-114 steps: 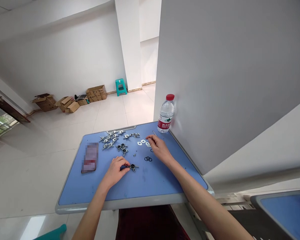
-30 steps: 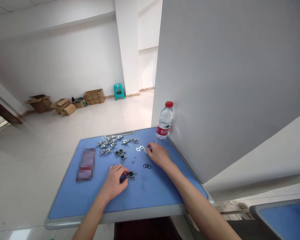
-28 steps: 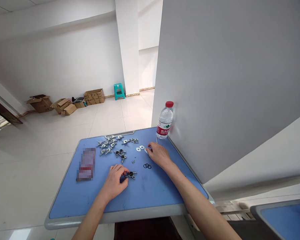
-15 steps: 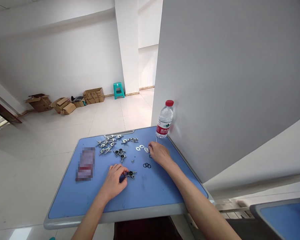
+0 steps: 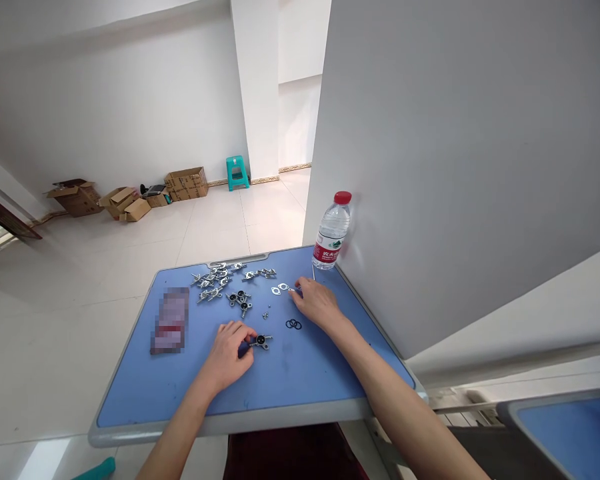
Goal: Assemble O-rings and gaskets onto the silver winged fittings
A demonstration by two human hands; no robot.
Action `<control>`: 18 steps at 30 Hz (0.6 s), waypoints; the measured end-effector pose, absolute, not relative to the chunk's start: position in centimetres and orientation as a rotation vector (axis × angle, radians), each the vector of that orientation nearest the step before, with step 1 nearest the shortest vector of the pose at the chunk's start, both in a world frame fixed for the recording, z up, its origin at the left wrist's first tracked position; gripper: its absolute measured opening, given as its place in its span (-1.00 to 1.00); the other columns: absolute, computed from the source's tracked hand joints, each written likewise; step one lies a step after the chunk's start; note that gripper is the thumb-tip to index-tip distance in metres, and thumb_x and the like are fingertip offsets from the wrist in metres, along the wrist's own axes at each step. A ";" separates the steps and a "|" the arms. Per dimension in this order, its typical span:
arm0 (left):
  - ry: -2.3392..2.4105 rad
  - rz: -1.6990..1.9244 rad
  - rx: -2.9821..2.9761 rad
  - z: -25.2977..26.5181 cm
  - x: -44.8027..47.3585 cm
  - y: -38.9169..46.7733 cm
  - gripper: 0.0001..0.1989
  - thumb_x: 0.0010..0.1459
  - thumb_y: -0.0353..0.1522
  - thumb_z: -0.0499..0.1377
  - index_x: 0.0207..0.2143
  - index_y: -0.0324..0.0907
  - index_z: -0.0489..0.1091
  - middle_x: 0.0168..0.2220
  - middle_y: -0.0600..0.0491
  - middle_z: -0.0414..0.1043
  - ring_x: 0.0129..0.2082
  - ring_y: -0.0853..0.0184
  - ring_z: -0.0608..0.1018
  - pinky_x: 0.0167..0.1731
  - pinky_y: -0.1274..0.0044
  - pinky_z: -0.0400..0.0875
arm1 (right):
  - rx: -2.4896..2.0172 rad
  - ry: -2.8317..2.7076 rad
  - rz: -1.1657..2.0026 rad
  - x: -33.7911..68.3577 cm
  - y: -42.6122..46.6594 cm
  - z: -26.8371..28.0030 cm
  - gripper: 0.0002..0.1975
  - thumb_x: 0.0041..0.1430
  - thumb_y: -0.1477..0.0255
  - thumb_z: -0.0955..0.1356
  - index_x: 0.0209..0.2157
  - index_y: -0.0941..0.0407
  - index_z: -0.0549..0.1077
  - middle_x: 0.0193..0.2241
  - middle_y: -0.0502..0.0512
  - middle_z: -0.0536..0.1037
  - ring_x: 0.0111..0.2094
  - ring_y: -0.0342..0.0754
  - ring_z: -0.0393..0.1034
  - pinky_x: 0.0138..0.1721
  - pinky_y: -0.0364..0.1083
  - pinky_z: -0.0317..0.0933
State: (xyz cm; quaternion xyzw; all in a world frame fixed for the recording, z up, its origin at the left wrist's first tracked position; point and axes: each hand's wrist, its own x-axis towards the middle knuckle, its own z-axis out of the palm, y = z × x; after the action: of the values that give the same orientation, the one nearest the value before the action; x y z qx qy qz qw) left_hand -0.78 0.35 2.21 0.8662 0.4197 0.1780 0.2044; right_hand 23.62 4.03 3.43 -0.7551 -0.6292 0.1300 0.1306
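My left hand [image 5: 229, 355] rests on the blue table with thumb and fingers closed on the edge of a small metal fitting [image 5: 261, 341] that has a black round centre. Farther right, my right hand [image 5: 316, 301] reaches over several flat metal gaskets [image 5: 277, 291], its fingers bent down and drawn together. What its fingertips hold, if anything, is hidden. Black rubber rings [image 5: 293, 325] lie just left of that wrist. Between the hands are tiny metal pieces [image 5: 265, 315]. Three more fittings with black centres [image 5: 243, 306] stand beyond my left hand.
Loose metal fittings [image 5: 215, 280] are heaped at the table's back. A blurred purple packet [image 5: 170, 320] lies left. The water bottle [image 5: 331, 233] stands at the back right corner, by the grey wall [image 5: 455, 167]. A thin rod [image 5: 314, 272] shows below it.
My right hand has shifted slightly left over the gaskets, covering more of them. My left hand keeps its hold on the fitting. The view has tilted down a little.
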 end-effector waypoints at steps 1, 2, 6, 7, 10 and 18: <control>1.171 0.497 2.419 2.2 -0.8 0.3 -0.74 0.05 -0.55 0.02 -0.25 -0.10 0.34 -0.28 0.06 0.40 -0.24 0.22 0.45 -0.18 0.36 0.30 | -2.206 -1.836 0.378 23.5 4.0 3.4 -0.77 0.32 0.33 0.28 -0.10 0.17 0.43 -0.13 0.25 0.54 -0.19 0.10 0.46 -0.38 -0.10 0.09; 1.172 0.496 2.421 2.2 -0.8 0.4 -0.74 0.05 -0.55 0.02 -0.25 -0.09 0.34 -0.28 0.06 0.40 -0.25 0.22 0.46 -0.18 0.36 0.30 | -2.217 -1.844 0.378 23.4 4.1 3.4 -0.76 0.32 0.32 0.29 -0.11 0.18 0.42 -0.13 0.27 0.53 -0.19 0.11 0.46 -0.38 -0.09 0.09; 1.168 0.495 2.423 2.2 -0.8 0.4 -0.74 0.06 -0.55 0.02 -0.24 -0.10 0.35 -0.28 0.06 0.40 -0.25 0.22 0.45 -0.19 0.37 0.29 | -2.240 -1.870 0.376 23.2 4.1 3.4 -0.76 0.31 0.33 0.30 -0.10 0.19 0.40 -0.13 0.30 0.52 -0.19 0.13 0.46 -0.37 -0.08 0.12; 1.167 0.497 2.423 2.2 -0.8 0.4 -0.74 0.06 -0.55 0.02 -0.24 -0.10 0.35 -0.28 0.06 0.40 -0.25 0.23 0.45 -0.19 0.37 0.29 | -2.241 -1.874 0.376 23.1 4.1 3.5 -0.77 0.31 0.34 0.30 -0.09 0.19 0.40 -0.13 0.29 0.52 -0.19 0.13 0.46 -0.37 -0.08 0.12; 1.168 0.503 2.424 2.2 -0.7 0.4 -0.75 0.04 -0.56 0.03 -0.26 -0.11 0.35 -0.30 0.07 0.40 -0.26 0.23 0.45 -0.20 0.37 0.30 | -2.242 -1.885 0.383 23.1 4.1 3.5 -0.80 0.32 0.37 0.29 -0.10 0.18 0.40 -0.13 0.28 0.52 -0.17 0.12 0.46 -0.35 -0.09 0.13; 1.161 0.502 2.426 2.4 -0.7 0.3 -0.74 0.06 -0.55 0.02 -0.24 -0.11 0.37 -0.31 0.06 0.40 -0.27 0.23 0.44 -0.21 0.38 0.30 | -2.243 -1.900 0.421 23.2 4.2 3.7 -0.81 0.33 0.41 0.27 -0.08 0.16 0.41 -0.11 0.24 0.52 -0.15 0.08 0.46 -0.34 -0.10 0.12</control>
State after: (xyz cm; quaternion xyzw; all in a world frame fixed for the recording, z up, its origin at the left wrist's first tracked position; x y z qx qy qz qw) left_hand -0.71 0.31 2.45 0.8685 0.4158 0.1797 0.2013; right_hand 23.23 4.15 3.74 -0.7525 -0.6375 0.1413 0.0861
